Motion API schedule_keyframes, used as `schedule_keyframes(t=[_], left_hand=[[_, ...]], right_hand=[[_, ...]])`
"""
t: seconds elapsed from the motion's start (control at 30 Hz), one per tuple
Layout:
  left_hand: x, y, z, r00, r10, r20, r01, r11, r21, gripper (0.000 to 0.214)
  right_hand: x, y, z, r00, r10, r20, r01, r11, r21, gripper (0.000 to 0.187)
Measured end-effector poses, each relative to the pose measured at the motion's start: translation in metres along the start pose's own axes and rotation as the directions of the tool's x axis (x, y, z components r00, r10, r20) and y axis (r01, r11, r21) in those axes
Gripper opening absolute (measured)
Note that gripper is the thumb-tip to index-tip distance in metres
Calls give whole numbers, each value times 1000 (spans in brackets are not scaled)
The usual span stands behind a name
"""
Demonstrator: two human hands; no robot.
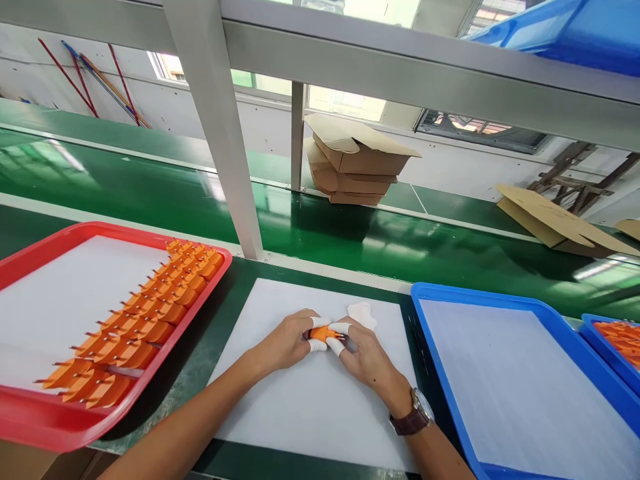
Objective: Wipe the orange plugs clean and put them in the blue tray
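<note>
Over a white foam sheet, my left hand and my right hand meet around one small orange plastic part. White finger cots cover the thumb and forefinger tips of both hands. My left fingers pinch the part's left end, and my right fingers close on its right end, where thin metal pins stick out. A crumpled white scrap lies just beyond my right hand. To the left, a red tray holds several rows of similar orange parts with pins.
A blue tray lined with a white sheet stands at right, with another blue tray of orange pieces beyond. A metal post rises behind the foam. Cardboard boxes sit across the green conveyor.
</note>
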State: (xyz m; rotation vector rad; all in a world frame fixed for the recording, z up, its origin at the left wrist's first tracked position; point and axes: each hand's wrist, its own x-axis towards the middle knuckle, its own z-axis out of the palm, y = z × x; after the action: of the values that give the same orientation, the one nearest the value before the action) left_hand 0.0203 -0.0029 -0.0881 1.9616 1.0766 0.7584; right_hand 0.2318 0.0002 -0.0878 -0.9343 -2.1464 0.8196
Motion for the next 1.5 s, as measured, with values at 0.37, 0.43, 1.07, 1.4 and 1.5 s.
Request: schedule_keyframes(t=[0.37,0.43,1.07,1.4,1.5], left_hand=[[-3,12,-2,999,41,-31,-40,999,21,33],[-5,14,-3,998,40,-49,-40,999,6,31],[-4,6,-7,987,-2,-161,-17,993,-114,36],[-4,8,-11,983,-178,-38,160,945,-285,34],[-4,7,-11,983,-178,-34,159,940,-303,34]], right_hand=[[-1,1,-4,993,-23,-113,25,999,23,17],[-1,8,-13,970,-6,-244,-3,999,-38,21],[-3,9,8,989,66,-134,-30,968,251,26],[-1,0,6,982,3,-189,43,970,239,24],[-1,0,8,985,-37,-168,76,971,228,26]])
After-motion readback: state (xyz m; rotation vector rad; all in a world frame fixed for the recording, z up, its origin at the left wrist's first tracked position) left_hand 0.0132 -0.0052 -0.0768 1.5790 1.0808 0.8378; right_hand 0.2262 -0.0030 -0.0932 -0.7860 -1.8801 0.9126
